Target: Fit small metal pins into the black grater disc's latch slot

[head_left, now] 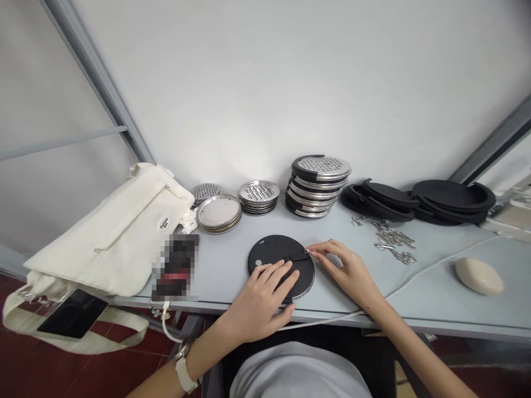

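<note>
A round black disc with a metal rim along its lower edge lies on the table in front of me. My left hand rests on its lower part, fingers spread and pressing on the surface, thumb near the front rim. At the disc's right edge, my right hand is closed in a pinch around a small metal clasp. That piece sits at the end of a dark strap or slot across the disc; the fingertips partly hide it. To the right lies a loose pile of similar small metal clasps.
Behind are stacked grater discs, plain metal discs and a tall stack of black-edged graters. Black round covers stand back right. A cream bag, a blurred phone-like object, a white cable and a beige rounded object flank the work area.
</note>
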`<state>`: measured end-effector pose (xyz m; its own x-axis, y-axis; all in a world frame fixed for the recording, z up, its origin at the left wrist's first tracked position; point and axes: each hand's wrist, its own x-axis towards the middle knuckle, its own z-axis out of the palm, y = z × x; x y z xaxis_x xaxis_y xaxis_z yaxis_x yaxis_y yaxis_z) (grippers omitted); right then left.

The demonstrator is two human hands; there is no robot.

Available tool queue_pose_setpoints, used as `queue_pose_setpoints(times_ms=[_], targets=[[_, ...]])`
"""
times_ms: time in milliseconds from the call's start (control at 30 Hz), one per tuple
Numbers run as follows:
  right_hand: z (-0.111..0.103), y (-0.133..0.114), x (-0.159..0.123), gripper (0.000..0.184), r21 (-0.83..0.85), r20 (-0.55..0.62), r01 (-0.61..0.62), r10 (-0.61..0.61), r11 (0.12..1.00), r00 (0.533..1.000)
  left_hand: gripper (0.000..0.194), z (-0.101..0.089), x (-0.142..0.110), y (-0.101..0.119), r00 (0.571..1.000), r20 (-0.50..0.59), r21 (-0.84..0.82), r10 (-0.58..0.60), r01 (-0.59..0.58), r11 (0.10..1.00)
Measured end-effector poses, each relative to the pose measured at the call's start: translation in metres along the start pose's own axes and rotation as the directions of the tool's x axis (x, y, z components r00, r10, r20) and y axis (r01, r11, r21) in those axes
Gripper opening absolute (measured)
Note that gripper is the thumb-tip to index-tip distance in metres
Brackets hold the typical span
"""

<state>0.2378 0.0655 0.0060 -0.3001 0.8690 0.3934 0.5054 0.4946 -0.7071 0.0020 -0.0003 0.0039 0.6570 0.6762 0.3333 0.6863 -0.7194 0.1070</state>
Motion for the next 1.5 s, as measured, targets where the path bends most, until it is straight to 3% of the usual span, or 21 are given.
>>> queue_pose_setpoints(times_ms=[633,833,1500], targets=[[0.0032,-0.0044,0.0001,0.031,-0.014,0.144,-0.004,0.006,1.000,0.990,0.054,-0.0006,0.0007,0.0003,1.000,-0.016,0.002,0.009,-0.009,1.000],[0.0026,-0.0048,-0.0010,0.028,-0.018,0.175,0.048,-0.044,0.999,0.984,0.052,-0.0012,0.0009,0.0005,1.000,0.009,-0.003,-0.003,0.003,1.000],[0.0023,-0.0049,0.0011,0.026,-0.027,0.168,0.020,-0.015,0.999,0.986,0.053,-0.0005,0.0012,-0.0004,1.000,0.002,0.005,0.008,-0.008,1.000]])
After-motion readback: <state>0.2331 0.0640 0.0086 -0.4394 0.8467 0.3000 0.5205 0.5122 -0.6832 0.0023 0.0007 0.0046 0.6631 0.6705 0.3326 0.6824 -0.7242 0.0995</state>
